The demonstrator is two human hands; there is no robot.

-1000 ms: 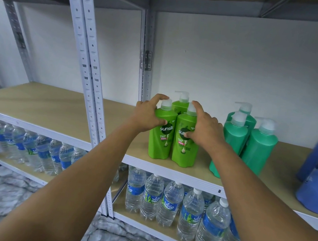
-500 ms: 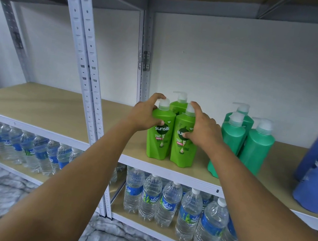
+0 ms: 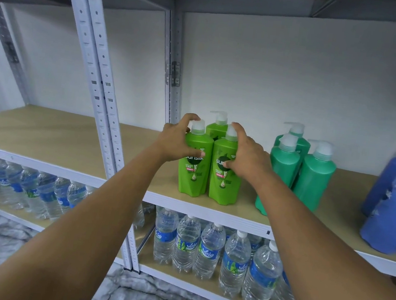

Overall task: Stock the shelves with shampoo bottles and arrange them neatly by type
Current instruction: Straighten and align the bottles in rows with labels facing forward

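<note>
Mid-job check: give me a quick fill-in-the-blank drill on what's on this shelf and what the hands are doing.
1. The left hand grips a lime-green plastic pump shampoo bottle; the right hand grips the ____ one beside it.
2. Right of them stand ____ teal-green pump bottles.
3. The clear plastic water bottles stand on the shelf ____ the shampoo.
4. At far right are ____ bottles.

Missing: lime-green; three; below; blue

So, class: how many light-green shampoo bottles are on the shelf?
3: front-left in the left hand, front-right in the right hand, one behind. Others may be hidden.
</note>
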